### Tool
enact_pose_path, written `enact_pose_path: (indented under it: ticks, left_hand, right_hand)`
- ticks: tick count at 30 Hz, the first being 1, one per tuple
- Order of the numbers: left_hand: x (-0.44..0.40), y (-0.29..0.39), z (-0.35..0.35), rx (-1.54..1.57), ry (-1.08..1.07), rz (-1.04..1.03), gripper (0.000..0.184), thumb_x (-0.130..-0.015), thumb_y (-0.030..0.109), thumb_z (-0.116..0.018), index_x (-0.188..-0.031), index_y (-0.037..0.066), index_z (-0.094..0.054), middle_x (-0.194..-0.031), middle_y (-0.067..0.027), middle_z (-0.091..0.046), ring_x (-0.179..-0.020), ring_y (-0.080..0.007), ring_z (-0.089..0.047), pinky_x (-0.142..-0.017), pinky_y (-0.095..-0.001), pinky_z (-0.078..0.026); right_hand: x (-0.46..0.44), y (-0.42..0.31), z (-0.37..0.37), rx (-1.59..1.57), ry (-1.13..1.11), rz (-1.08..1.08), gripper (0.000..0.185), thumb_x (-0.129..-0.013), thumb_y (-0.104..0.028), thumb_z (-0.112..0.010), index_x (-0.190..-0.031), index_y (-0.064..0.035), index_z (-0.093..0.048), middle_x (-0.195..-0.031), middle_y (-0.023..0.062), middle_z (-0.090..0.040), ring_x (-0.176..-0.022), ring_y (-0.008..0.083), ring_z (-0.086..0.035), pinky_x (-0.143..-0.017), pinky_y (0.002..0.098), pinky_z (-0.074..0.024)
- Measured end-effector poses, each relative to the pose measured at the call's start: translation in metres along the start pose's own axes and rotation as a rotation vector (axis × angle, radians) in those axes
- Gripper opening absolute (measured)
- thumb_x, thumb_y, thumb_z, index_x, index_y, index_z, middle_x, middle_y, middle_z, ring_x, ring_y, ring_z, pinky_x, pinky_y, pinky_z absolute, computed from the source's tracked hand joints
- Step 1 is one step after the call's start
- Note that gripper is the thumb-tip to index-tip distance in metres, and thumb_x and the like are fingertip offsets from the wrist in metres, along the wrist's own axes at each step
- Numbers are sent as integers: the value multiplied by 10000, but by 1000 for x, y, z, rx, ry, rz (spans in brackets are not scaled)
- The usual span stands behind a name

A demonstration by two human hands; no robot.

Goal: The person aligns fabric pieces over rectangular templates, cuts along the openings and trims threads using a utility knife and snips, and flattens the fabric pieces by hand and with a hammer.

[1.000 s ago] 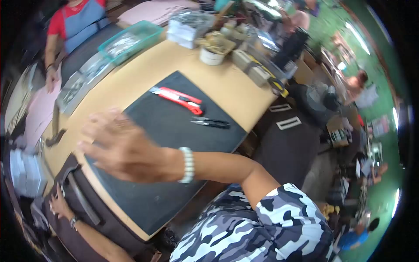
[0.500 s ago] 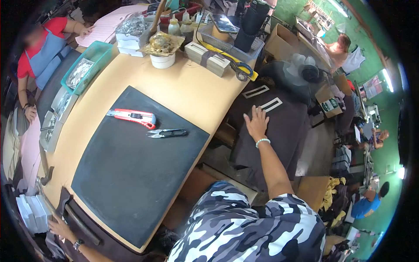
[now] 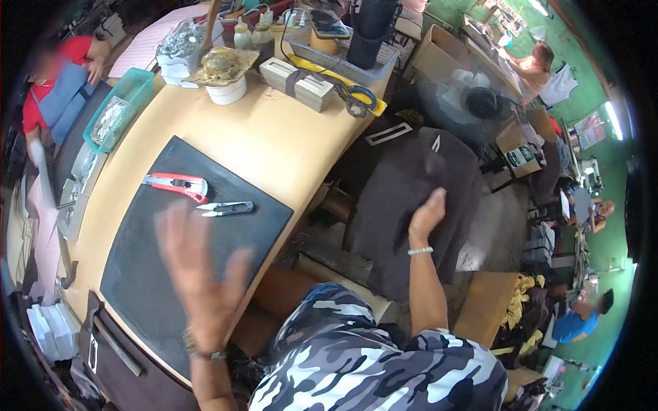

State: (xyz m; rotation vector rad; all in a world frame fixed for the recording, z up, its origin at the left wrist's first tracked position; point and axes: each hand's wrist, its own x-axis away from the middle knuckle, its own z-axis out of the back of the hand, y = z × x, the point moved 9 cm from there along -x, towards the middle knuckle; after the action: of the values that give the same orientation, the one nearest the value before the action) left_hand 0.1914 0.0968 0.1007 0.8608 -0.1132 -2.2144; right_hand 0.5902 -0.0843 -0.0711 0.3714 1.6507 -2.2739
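Note:
My right hand (image 3: 428,218), a beaded bracelet at its wrist, closes on a dark brown piece of cloth (image 3: 391,198) and lifts part of it in a fold. Beyond the hand, one white rectangular frame (image 3: 388,134) lies on dark material; a second white frame (image 3: 436,142) shows only a tip at the cloth. My left hand (image 3: 195,267), blurred by motion, hangs over the black mat (image 3: 144,274) with fingers spread and nothing in them. On the mat lie a red utility knife (image 3: 179,183) and thread snips (image 3: 226,208).
Along the table's back stand a white tub (image 3: 226,92), a strapped bundle of strips (image 3: 298,85) and blue-handled scissors (image 3: 362,99). A teal basket (image 3: 122,109) sits at the left, near a co-worker (image 3: 55,89). A fan (image 3: 483,103) stands beyond the cloth. More dark cloth (image 3: 137,363) lies at lower left.
My left hand has come from the lower left to above the mat. My right hand, flat on the cloth before, now grips it and has raised it, largely covering one white frame.

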Motion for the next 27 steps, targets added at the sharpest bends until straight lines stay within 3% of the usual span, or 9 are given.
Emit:
enact_pose_path:
  ticks: [2,3,5,7,8,14,22,27]
  left_hand:
    - [-7,63,-62,234,-194,-120,609,-734,194,-733,-1272,46,-490,-1383,-227,-380,-1322,-407,-304,-1092,-508,-225]
    - [-16,94,-91,378,-303,-180,593,-735,216,-738,-1250,39,-503,-1353,-229,-403,-1298,-417,-331,-1072,-509,-257]
    - [-6,148,-153,467,-335,-322,624,-766,292,-714,-1280,38,-468,-1362,-224,-385,-1287,-414,-342,-1029,-529,-308]
    - [16,193,-216,485,-465,-458,662,-832,424,-615,-1351,71,-404,-1409,-228,-336,-1318,-405,-303,-1042,-553,-301]
    - [28,211,-246,554,-536,-479,707,-826,469,-606,-1388,109,-371,-1439,-223,-293,-1332,-415,-274,-1025,-594,-295]
    - [93,242,-321,352,-882,-639,799,-763,513,-655,-1426,219,-319,-1486,-182,-219,-1337,-438,-248,-999,-661,-280]
    - [95,239,-337,353,-932,-674,804,-744,492,-682,-1420,237,-331,-1492,-154,-230,-1323,-454,-264,-997,-652,-299]
    - [100,239,-343,335,-911,-683,804,-742,508,-674,-1420,237,-337,-1484,-164,-249,-1317,-456,-274,-991,-647,-304]
  right_hand:
    - [-5,28,48,-269,245,-270,520,-997,-306,-352,-1235,145,-456,-1292,240,-497,-1172,315,-482,-1021,376,-337]
    - [-4,16,58,-663,283,-373,527,-983,-329,-371,-1296,91,-428,-1349,186,-457,-1201,315,-453,-1046,403,-323]
    - [-8,40,86,-865,311,-564,584,-961,-396,-334,-1340,43,-396,-1378,180,-409,-1233,320,-431,-1070,434,-314]
    - [-36,134,150,-645,279,-407,613,-940,-434,-327,-1358,10,-389,-1391,167,-398,-1253,347,-409,-1061,467,-324]
    - [-26,105,155,-773,297,-467,544,-922,-389,-381,-1277,6,-495,-1294,163,-510,-1173,316,-498,-1005,442,-392]
    - [-36,117,265,-529,389,-487,519,-924,-351,-387,-1285,10,-483,-1303,171,-499,-1188,323,-482,-1014,441,-378]
    - [-79,67,394,105,485,-276,489,-928,-301,-394,-1295,15,-467,-1315,181,-484,-1207,333,-460,-1025,441,-359]
    - [-154,-19,392,475,461,29,473,-930,-269,-399,-1301,18,-457,-1322,187,-475,-1219,339,-447,-1033,441,-347]
